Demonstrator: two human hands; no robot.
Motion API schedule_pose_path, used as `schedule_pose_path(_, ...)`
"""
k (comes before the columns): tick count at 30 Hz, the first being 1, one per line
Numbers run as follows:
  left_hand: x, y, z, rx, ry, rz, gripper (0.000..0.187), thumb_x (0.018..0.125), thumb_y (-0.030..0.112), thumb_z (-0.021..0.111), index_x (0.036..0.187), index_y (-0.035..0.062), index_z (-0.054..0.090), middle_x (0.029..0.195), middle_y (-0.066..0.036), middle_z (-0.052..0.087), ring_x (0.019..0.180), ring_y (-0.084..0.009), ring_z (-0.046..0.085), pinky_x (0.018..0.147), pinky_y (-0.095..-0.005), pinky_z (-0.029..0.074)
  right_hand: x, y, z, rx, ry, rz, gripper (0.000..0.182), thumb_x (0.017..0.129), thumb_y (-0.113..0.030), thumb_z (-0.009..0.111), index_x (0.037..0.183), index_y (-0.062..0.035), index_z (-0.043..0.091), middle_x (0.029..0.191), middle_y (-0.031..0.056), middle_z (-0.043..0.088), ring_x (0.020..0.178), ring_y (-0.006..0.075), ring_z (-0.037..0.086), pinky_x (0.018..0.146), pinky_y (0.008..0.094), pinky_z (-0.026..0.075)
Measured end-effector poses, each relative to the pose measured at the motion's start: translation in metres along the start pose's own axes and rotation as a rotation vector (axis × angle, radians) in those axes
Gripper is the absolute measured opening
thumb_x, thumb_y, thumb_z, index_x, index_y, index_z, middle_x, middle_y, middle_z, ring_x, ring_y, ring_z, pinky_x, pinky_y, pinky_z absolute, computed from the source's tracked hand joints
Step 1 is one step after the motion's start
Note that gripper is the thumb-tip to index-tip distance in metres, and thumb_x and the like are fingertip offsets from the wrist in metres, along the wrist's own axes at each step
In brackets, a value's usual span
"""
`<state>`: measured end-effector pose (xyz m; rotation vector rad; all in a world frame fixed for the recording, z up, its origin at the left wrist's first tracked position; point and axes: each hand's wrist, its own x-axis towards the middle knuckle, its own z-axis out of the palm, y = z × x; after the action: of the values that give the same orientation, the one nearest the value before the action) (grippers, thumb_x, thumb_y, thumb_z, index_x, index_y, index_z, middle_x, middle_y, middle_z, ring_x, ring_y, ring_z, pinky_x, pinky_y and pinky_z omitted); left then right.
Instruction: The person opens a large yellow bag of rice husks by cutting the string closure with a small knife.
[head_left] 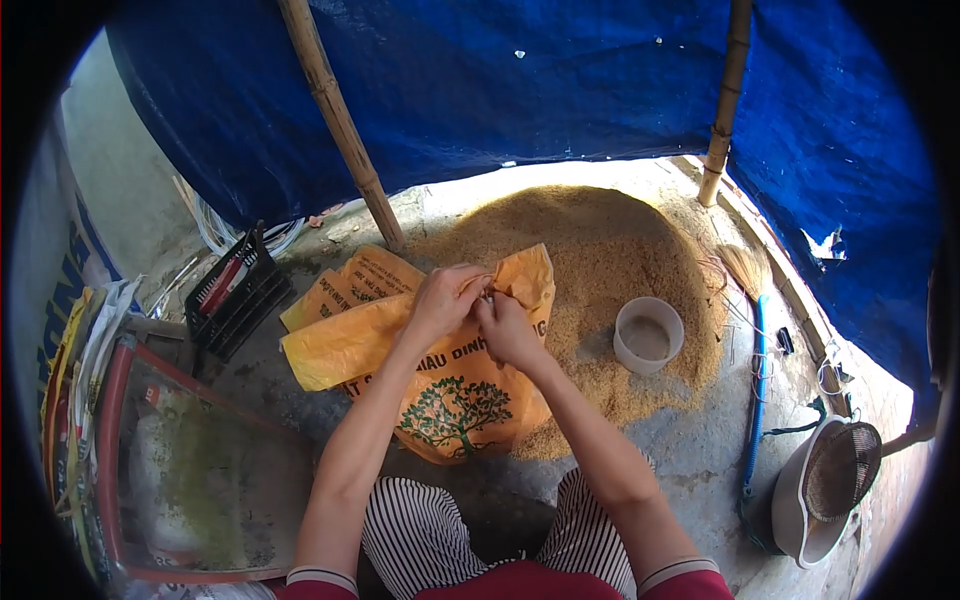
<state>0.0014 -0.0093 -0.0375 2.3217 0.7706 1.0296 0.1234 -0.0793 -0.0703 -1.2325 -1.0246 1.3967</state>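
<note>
An orange printed sack (pixel 525 395) with a green tree on its front stands before my knees, its belly looking full. At its gathered mouth my left hand (pixel 448 300) is closed on the bunched material. My right hand (pixel 506 328) is closed on the same gather, just right of the left one, with the fingertips of both close together. A yellow-orange flap of the sack hangs to the left, and a crumpled corner sticks up on the right. Whether a string lies between the fingers is hidden.
Behind the sack spreads a heap of golden grain (pixel 570 240), with a white tub (pixel 648 336) on it. A broom with a blue handle (pixel 757 380), a grey basin (pixel 800 490) and a sieve (pixel 843 470) are right. A black crate (pixel 235 295) and red-framed screen (pixel 200 470) are left.
</note>
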Motion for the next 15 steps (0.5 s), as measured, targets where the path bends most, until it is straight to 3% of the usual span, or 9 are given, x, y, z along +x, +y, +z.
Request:
schedule_pose_path(2, 0.002, 0.005, -0.008, 0.018, -0.071, -0.071, 0.018, 0.087, 0.014, 0.056, 0.097, -0.0004, 0.063, 0.086, -0.009, 0.065, 0.073, -0.0202, 0.062, 0.068, -0.0296, 0.047, 0.01, 0.02, -0.002, -0.927, 0.467, -0.651, 0.029, 0.09, -0.027, 0.051, 0.09, 0.0025, 0.052, 0.067, 0.015, 0.058, 0.048, 0.0231, 0.057, 0.039, 0.034, 0.044)
schedule_pose_path(3, 0.003, 0.009, -0.015, 0.018, -0.072, -0.069, 0.018, 0.087, 0.014, 0.056, 0.097, -0.0004, 0.063, 0.086, -0.009, 0.065, 0.073, -0.0202, 0.062, 0.068, -0.0296, 0.047, 0.0, 0.009, -0.003, -0.927, 0.468, -0.652, 0.029, 0.09, -0.027, 0.051, 0.09, 0.0025, 0.052, 0.067, 0.015, 0.058, 0.048, 0.0231, 0.057, 0.039, 0.034, 0.044)
schedule_pose_path(5, 0.007, 0.013, -0.032, -0.08, -0.077, -0.175, 0.025, 0.092, 0.02, 0.049, 0.108, 0.0029, 0.059, 0.095, -0.012, 0.065, 0.085, -0.0238, 0.063, 0.071, -0.034, 0.048, -0.025, -0.022, -0.003, -0.679, 0.255, -0.338, 0.028, 0.085, -0.02, 0.055, 0.087, 0.0066, 0.05, 0.077, 0.0283, 0.059, 0.078, 0.044, 0.058, 0.07, 0.0454, 0.047)
schedule_pose_path(6, 0.01, 0.009, -0.037, -0.079, -0.078, -0.177, 0.025, 0.092, 0.02, 0.049, 0.108, 0.0029, 0.059, 0.095, -0.012, 0.065, 0.085, -0.0238, 0.063, 0.071, -0.034, 0.048, -0.026, -0.019, -0.003, -0.677, 0.254, -0.336, 0.028, 0.085, -0.02, 0.055, 0.087, 0.0066, 0.05, 0.077, 0.0283, 0.059, 0.078, 0.044, 0.058, 0.07, 0.0454, 0.047)
schedule_pose_path(8, 0.022, -0.003, -0.049, -0.011, -0.203, -0.369, 0.029, 0.095, 0.02, 0.041, 0.115, 0.0035, 0.053, 0.103, -0.012, 0.063, 0.089, -0.0203, 0.061, 0.075, -0.0335, 0.048, -0.026, -0.011, -0.003, -0.659, 0.267, -0.437, 0.026, 0.084, -0.018, 0.055, 0.088, 0.0064, 0.05, 0.073, 0.026, 0.058, 0.075, 0.0416, 0.059, 0.069, 0.045, 0.047)
schedule_pose_path(9, 0.027, -0.018, -0.049, 0.037, -0.265, -0.352, 0.029, 0.096, 0.017, 0.039, 0.118, 0.0031, 0.052, 0.107, -0.011, 0.062, 0.089, -0.0191, 0.061, 0.075, -0.0314, 0.048, -0.023, -0.004, -0.003, -0.663, 0.263, -0.441, 0.026, 0.084, -0.018, 0.055, 0.088, 0.0064, 0.05, 0.073, 0.026, 0.058, 0.075, 0.0416, 0.059, 0.069, 0.045, 0.047)
schedule_pose_path(11, 0.051, -0.019, -0.054, -0.019, -0.402, -0.435, 0.03, 0.095, 0.018, 0.04, 0.119, 0.0037, 0.052, 0.108, -0.01, 0.061, 0.091, -0.0176, 0.06, 0.076, -0.03, 0.048, -0.018, 0.008, -0.005, -0.589, 0.232, -0.501, 0.025, 0.088, -0.021, 0.052, 0.092, 0.0036, 0.051, 0.067, 0.0132, 0.056, 0.048, 0.0194, 0.057, 0.04, 0.0311, 0.044)
schedule_pose_path(13, 0.063, -0.021, -0.049, -0.079, -0.535, -0.515, 0.03, 0.095, 0.018, 0.042, 0.119, 0.0043, 0.053, 0.109, -0.009, 0.061, 0.093, -0.0161, 0.06, 0.077, -0.0285, 0.049, -0.03, -0.005, 0.001, -0.486, 0.191, -0.404, 0.024, 0.089, -0.021, 0.052, 0.092, 0.0026, 0.051, 0.064, 0.0104, 0.054, 0.044, 0.0164, 0.054, 0.038, 0.0293, 0.042)
schedule_pose_path(15, 0.071, -0.02, -0.036, -0.473, -0.724, -0.554, 0.033, 0.095, 0.024, 0.047, 0.119, 0.0034, 0.055, 0.112, -0.007, 0.06, 0.096, -0.0145, 0.06, 0.08, -0.0279, 0.05, -0.035, -0.011, 0.003, -0.382, 0.159, -0.308, 0.023, 0.089, -0.021, 0.051, 0.092, 0.0016, 0.05, 0.062, 0.0075, 0.052, 0.041, 0.0135, 0.051, 0.035, 0.0275, 0.04)
